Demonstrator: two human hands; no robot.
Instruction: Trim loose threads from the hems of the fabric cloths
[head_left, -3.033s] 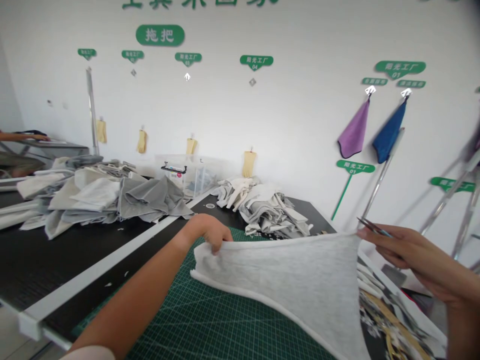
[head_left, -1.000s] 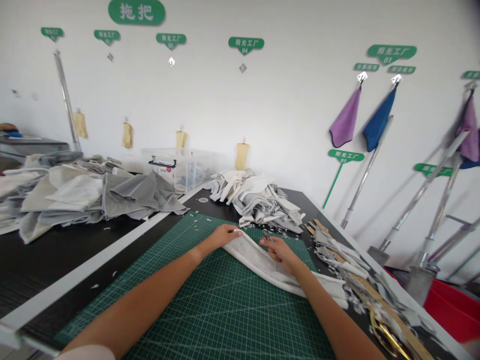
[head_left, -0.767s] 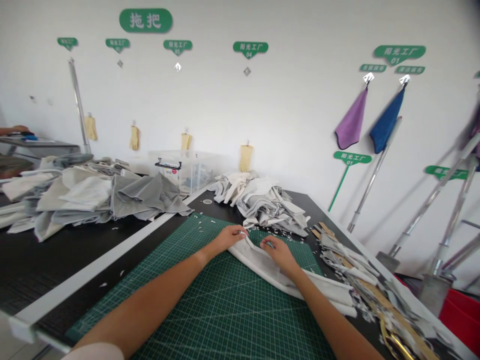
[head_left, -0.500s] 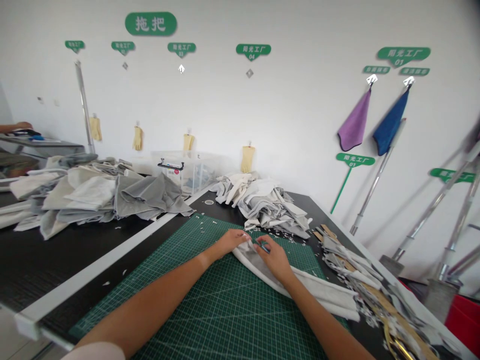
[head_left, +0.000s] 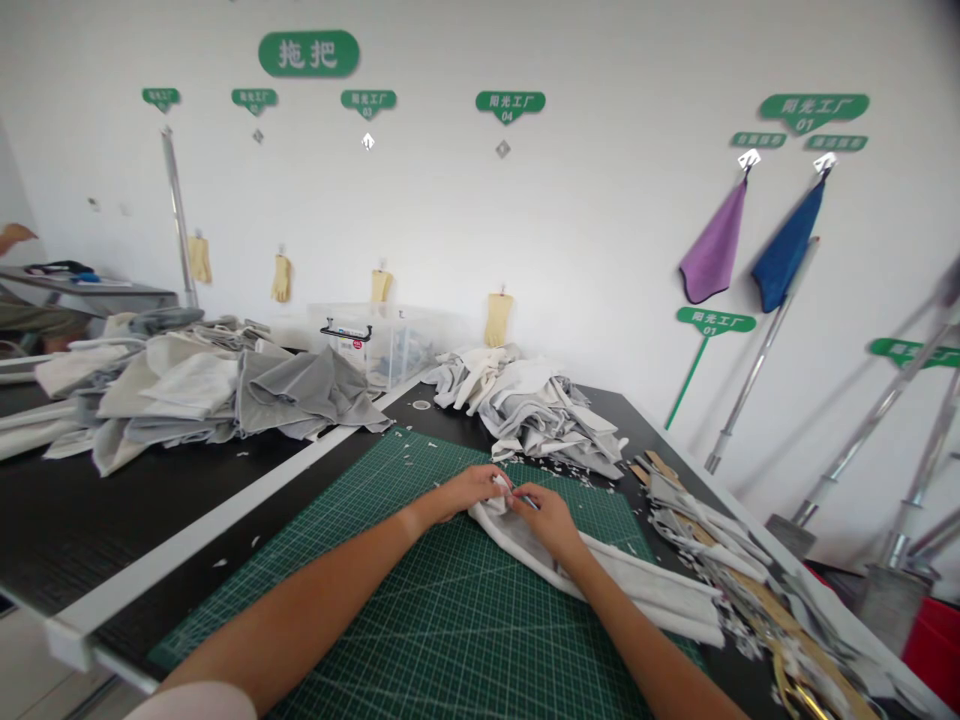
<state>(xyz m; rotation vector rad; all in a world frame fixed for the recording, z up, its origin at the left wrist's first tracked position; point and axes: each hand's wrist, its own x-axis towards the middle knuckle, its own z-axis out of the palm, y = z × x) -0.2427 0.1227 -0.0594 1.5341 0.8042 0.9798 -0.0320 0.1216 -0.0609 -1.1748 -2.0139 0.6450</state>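
Note:
A long grey and white piece of cloth (head_left: pixel 637 582) lies folded across the green cutting mat (head_left: pixel 420 610). My left hand (head_left: pixel 472 490) pinches the cloth's far end, lifting it slightly off the mat. Close beside it, almost touching, my right hand (head_left: pixel 545 515) is closed around a small dark-blue tool (head_left: pixel 531 500). Most of that tool is hidden by the fingers, so its exact kind cannot be made out. Its tip is at the cloth edge by the left fingertips.
Behind the mat sits a heap of grey and white cloths (head_left: pixel 536 410); a larger heap (head_left: pixel 180 385) is at left. A clear plastic box (head_left: pixel 390 345) stands by the wall. Cloth strips and scraps (head_left: pixel 705 530) and gold-handled scissors (head_left: pixel 799 690) lie at right. Another person's hand (head_left: pixel 15 237) shows far left.
The right hand has moved slightly left and closer to the left hand, bringing the tool to the cloth's edge. The camera view has shifted a little.

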